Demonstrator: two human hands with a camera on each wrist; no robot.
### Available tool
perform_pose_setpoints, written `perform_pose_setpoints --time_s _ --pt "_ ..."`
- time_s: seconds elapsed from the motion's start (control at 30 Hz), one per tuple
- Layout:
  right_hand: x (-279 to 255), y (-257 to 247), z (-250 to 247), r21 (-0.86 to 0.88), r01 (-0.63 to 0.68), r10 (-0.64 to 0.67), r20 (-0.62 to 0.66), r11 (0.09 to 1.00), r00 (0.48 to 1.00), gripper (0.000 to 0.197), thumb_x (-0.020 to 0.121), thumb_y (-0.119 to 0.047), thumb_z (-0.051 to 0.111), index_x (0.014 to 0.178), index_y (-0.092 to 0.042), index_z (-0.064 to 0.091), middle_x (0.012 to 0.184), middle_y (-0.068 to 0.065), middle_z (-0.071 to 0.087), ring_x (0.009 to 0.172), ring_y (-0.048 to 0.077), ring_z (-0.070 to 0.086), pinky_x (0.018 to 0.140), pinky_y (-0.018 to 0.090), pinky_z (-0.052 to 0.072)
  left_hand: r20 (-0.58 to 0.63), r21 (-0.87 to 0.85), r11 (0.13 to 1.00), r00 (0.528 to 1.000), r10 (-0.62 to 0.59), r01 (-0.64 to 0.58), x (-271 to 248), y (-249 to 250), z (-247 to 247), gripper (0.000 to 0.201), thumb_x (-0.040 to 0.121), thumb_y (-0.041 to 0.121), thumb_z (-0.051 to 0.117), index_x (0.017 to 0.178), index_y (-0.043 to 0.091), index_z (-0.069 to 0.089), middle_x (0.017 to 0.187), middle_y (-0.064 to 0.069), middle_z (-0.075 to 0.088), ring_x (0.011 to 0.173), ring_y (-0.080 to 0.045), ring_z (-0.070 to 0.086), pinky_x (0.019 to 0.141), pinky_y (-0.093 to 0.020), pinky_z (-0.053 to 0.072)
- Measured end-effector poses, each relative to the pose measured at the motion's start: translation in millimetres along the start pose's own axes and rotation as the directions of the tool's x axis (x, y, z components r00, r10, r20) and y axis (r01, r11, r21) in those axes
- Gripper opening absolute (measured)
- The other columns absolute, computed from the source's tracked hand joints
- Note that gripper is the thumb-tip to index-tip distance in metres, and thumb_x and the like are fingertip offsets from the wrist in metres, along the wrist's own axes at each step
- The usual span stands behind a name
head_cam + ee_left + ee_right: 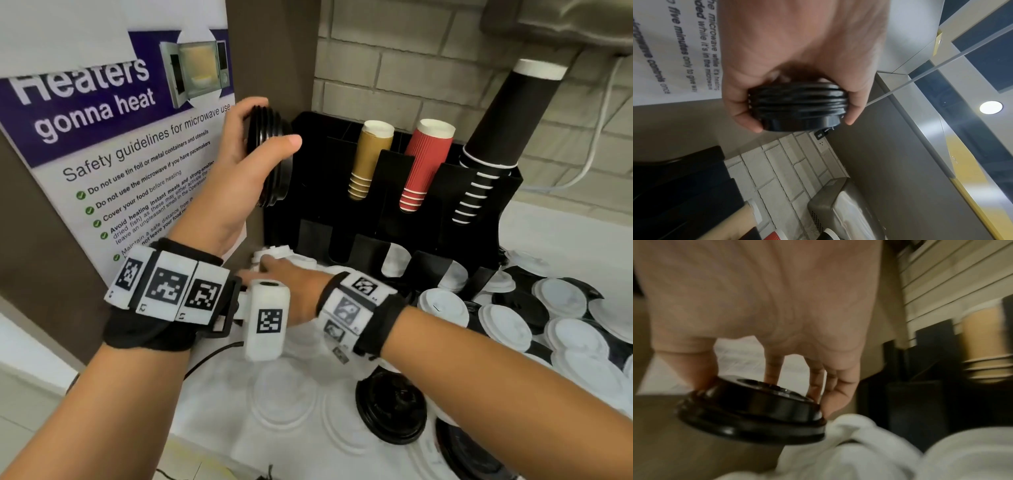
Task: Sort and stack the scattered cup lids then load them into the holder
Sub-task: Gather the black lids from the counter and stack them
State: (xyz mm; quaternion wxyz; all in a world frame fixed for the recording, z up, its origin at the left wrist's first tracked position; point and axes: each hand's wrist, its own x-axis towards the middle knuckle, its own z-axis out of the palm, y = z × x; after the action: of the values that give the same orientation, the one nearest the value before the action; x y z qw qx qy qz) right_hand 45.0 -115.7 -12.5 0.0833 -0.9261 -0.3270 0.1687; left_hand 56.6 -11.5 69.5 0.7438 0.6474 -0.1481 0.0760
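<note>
Right hand [291,274] fingertips hidden behind left wrist; white lids [869,451] blurred.

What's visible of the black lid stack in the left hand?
The stack of black plastic cup lids is several round, glossy lids nested together, their ridged rims showing as parallel rings. The left hand grips it edge-on, thumb over one side and fingers curled round the other. It is held on its side in the air, right beside the black holder's upper left corner. Nothing else touches it.

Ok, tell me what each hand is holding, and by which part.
Left hand grips a stack of black lids across its rims. Right hand pinches a single black lid by its edge.
</note>
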Motion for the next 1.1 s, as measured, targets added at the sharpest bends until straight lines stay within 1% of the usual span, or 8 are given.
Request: perform_pose_setpoints --time_s 0.1,0.2,0.33,0.47,0.57,0.93,1.03,1.1 --pt "-15.4 28.4 -20.8 0.230 -0.065 0.085 -0.076 0.971 0.993 0.054 0.087 -0.049 0.058 0.135 -0.038 0.038 0.118 0.008 0.042 0.106 0.028 0.048 0.093 0.037 0.045 -0.012 -0.007 1.000 1.000 0.011 -0.011 -2.1 -6.8 1.4 0.048 0.073 0.029 0.061 0.118 0.037 0.047 0.104 0.015 0.052 0.087 -0.001 0.055 0.068 -0.019 0.047" --pt "-30.0 56.3 -37.8 0.491 -0.157 0.299 -0.227 0.857 0.927 0.044 0.087 -0.046 0.055 0.127 -0.035 0.041 0.111 0.009 0.054 0.100 0.026 0.057 0.087 0.037 0.050 -0.026 -0.056 0.998 0.999 -0.043 0.041 -5.9 -23.9 5.5 0.044 0.073 0.029 0.062 0.115 0.035 0.050 0.103 0.010 0.054 0.091 -0.009 0.055 0.070 -0.025 0.047" --pt "-46.7 66.8 -51.3 0.790 0.036 0.404 -0.352 0.612 0.845 0.027 0.090 -0.036 0.052 0.115 -0.031 0.044 0.089 0.000 0.059 0.076 0.016 0.062 0.063 0.029 0.054 0.029 -0.121 0.972 0.979 -0.200 0.202 -15.0 -52.3 15.7 0.031 0.088 0.038 0.063 0.117 0.030 0.055 0.110 0.002 0.061 0.098 -0.015 0.061 0.066 -0.027 0.051" --pt "-58.2 62.7 -49.5 0.875 0.207 0.324 -0.368 0.437 0.871 0.033 0.086 -0.025 0.051 0.119 -0.028 0.049 0.097 0.008 0.058 0.081 0.016 0.064 0.072 0.033 0.058 0.136 -0.169 0.941 0.953 -0.272 0.292 -21.7 -68.1 25.1 0.042 0.086 0.051 0.055 0.122 0.030 0.059 0.117 -0.002 0.067 0.108 -0.016 0.065 0.080 -0.037 0.056" --pt "-60.9 60.2 -43.8 0.862 0.230 0.296 -0.387 0.452 0.873 0.035 0.088 -0.012 0.054 0.119 -0.028 0.051 0.104 0.013 0.055 0.097 0.023 0.061 0.084 0.043 0.058 0.162 -0.200 0.927 0.944 -0.288 0.317 -24.7 -70.2 29.3 0.036 0.086 0.053 0.055 0.117 0.037 0.062 0.124 -0.003 0.066 0.116 -0.021 0.063 0.091 -0.046 0.054" --pt "-48.5 65.4 -33.0 0.862 0.242 0.326 -0.408 0.445 0.853 0.024 0.090 -0.029 0.061 0.113 -0.034 0.056 0.101 0.002 0.061 0.100 0.017 0.063 0.085 0.034 0.057 0.030 -0.264 0.921 0.957 -0.290 0.287 -24.5 -76.5 27.8 0.043 0.077 0.045 0.064 0.118 0.033 0.057 0.104 0.002 0.067 0.091 -0.015 0.067 0.065 -0.034 0.057" --pt "-38.2 69.1 -28.9 0.764 0.063 0.364 -0.376 0.643 0.852 0.018 0.097 -0.016 0.048 0.105 -0.018 0.064 0.099 -0.004 0.065 0.095 0.011 0.060 0.086 0.019 0.049 -0.067 -0.297 0.930 0.967 -0.247 0.217 -18.0 -72.6 19.6 0.031 0.085 0.034 0.063 0.115 0.029 0.055 0.093 0.004 0.062 0.078 -0.010 0.064 0.055 -0.026 0.053" --pt "-28.4 67.6 -19.4 0.506 -0.107 0.239 -0.205 0.856 0.949 0.025 0.098 -0.016 0.046 0.111 -0.014 0.068 0.117 0.000 0.065 0.111 0.015 0.057 0.102 0.026 0.042 -0.092 -0.299 0.938 0.973 -0.213 0.177 -13.8 -67.7 15.6 0.026 0.092 0.027 0.060 0.116 0.026 0.053 0.087 0.009 0.063 0.074 -0.006 0.064 0.054 -0.025 0.053"
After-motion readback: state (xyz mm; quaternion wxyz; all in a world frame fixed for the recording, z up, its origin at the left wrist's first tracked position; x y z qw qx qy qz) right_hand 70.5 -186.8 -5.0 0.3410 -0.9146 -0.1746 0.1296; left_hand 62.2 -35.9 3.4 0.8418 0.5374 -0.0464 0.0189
